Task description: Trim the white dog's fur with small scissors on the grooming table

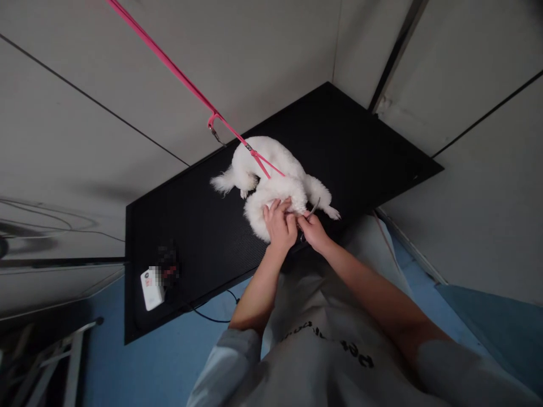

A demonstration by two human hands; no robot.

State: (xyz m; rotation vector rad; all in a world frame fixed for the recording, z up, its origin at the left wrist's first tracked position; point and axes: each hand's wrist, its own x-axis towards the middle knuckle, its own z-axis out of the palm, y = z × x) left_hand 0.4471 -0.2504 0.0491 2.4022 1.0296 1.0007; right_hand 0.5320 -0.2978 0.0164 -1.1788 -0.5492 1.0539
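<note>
White fur is gathered under the left hand [279, 225], whose fingers are curled and pressed into the coat of the small dog [271, 181] at its near flank, holding a tuft or a limb; exactly which cannot be told. The right hand [313, 229] is closed around a pair of scissors [313, 209], the thin metal blades rising from the fist and lying against the fur just beside the left hand. Both hands touch the animal and nearly touch each other.

The dog stands on a black grooming table [373, 147], near its near edge, body turned across the view. A pink leash [186, 82] runs taut from the dog's neck up to the far left, with a metal clip [214, 131] partway along.

Judged from the coat, trimming is under way at the near side; no loose clippings are discernible on the tabletop, so how much is finished cannot be told.

At the table's left corner lies a white device [151, 288] with a dark cable [212, 316] trailing below.
</note>
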